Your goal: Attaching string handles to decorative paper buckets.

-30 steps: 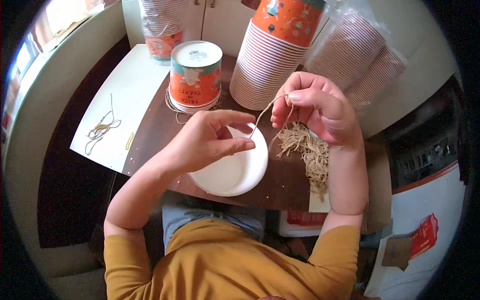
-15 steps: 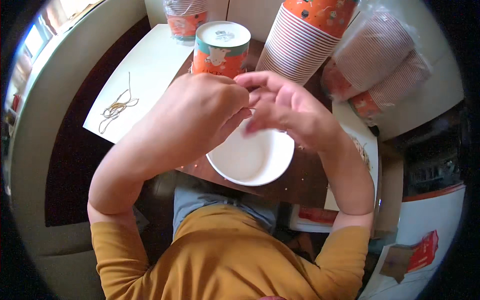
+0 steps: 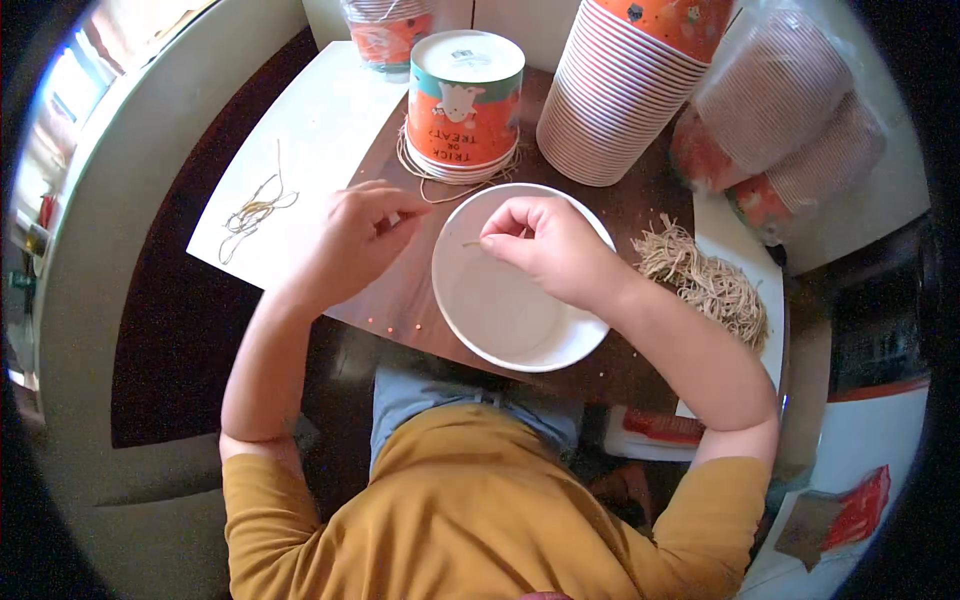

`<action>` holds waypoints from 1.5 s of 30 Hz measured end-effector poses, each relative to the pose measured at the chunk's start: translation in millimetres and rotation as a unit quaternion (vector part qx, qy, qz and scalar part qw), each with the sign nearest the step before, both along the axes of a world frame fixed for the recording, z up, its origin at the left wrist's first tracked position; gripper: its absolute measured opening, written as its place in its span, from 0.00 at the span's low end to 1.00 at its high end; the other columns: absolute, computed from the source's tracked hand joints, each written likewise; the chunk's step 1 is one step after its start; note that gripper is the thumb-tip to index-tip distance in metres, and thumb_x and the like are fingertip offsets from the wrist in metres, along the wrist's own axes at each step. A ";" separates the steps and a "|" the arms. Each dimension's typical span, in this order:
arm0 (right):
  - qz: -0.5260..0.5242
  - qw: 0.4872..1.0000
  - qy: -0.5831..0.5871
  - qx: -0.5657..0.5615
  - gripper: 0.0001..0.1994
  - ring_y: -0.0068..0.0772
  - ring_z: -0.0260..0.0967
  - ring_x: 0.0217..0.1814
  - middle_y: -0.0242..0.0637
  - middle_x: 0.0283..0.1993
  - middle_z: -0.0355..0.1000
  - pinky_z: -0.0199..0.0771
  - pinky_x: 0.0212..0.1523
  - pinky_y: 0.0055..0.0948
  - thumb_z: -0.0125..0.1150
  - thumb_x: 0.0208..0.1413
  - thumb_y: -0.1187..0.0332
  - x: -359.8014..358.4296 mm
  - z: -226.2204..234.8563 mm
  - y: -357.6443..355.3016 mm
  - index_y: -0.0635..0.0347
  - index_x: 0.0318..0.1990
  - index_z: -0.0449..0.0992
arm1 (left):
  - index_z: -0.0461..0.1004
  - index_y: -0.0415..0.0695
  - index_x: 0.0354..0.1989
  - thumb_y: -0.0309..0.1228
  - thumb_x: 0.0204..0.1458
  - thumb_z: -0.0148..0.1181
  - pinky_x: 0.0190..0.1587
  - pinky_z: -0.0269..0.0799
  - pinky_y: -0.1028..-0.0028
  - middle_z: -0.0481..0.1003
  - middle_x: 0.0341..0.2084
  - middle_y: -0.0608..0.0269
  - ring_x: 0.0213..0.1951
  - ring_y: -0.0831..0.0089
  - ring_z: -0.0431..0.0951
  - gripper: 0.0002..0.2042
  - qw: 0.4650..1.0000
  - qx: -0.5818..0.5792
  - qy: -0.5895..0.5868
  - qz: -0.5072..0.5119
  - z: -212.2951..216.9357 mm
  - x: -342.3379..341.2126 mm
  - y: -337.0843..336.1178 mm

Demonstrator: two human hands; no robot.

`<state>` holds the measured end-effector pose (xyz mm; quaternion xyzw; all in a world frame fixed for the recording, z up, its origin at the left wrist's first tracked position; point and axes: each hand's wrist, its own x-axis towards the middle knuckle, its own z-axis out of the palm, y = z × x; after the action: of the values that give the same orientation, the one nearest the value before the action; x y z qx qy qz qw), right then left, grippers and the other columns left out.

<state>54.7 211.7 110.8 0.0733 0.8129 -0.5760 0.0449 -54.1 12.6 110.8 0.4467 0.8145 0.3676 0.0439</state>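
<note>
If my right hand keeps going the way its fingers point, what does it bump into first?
Probably the left hand. The right hand points left over the white bowl, pinching a thin string; depth is unclear.

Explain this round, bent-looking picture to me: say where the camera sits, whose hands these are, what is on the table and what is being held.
The camera sits on a person's head and looks down, so you see their own forearms and yellow shirt from above. Its very wide lens bends straight edges. On the brown table stands a white paper cup, seen from straight above. The left hand and the right hand each pinch something thin, apparently an end of one string over the cup, though the strand between them is too fine to follow. Behind it stands an upside-down orange cup with string coiled around its base, and a tall stack of cups. A heap of cut strings lies at the right, a few loose strings on white paper at the left.
</note>
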 end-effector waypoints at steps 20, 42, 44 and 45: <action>-0.070 0.997 -0.007 0.036 0.04 0.14 0.64 0.28 0.26 0.27 0.71 0.66 0.30 0.19 0.59 0.54 0.71 -16.2 -14.5 -15.8 0.62 0.31 0.75 | 0.77 0.35 0.36 0.21 0.45 0.58 0.33 0.73 0.72 0.77 0.29 0.50 0.29 0.65 0.79 0.09 0.993 0.060 -0.091 -0.034 -14.9 3.7 9.8; -0.002 0.998 -0.043 0.044 0.16 0.15 0.65 0.31 0.29 0.30 0.71 0.67 0.33 0.20 0.63 0.53 0.63 -12.7 -3.2 -15.8 0.67 0.43 0.73 | 0.73 0.35 0.27 0.25 0.45 0.56 0.28 0.69 0.72 0.73 0.19 0.55 0.22 0.67 0.74 0.05 0.995 0.087 -0.038 0.036 -26.0 2.3 6.9; 0.029 0.991 -0.072 0.111 0.32 0.16 0.66 0.35 0.31 0.35 0.70 0.68 0.37 0.21 0.66 0.50 0.53 6.4 12.0 -13.0 0.69 0.54 0.65 | 0.73 0.35 0.27 0.25 0.46 0.55 0.26 0.67 0.75 0.72 0.18 0.60 0.21 0.74 0.72 0.05 0.985 0.104 -0.128 0.052 -36.7 -2.9 -3.1; 0.060 0.985 -0.101 0.129 0.40 0.23 0.69 0.35 0.36 0.35 0.71 0.70 0.39 0.24 0.69 0.44 0.48 17.3 30.9 -18.1 0.68 0.58 0.61 | 0.72 0.35 0.27 0.25 0.47 0.54 0.24 0.65 0.78 0.71 0.17 0.65 0.21 0.81 0.69 0.05 0.966 0.118 -0.216 0.079 -39.4 -1.7 -11.4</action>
<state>72.1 193.6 141.7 0.0876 0.8745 -0.4526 0.1509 -55.8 1.2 71.4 0.2928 0.7693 0.5513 0.1360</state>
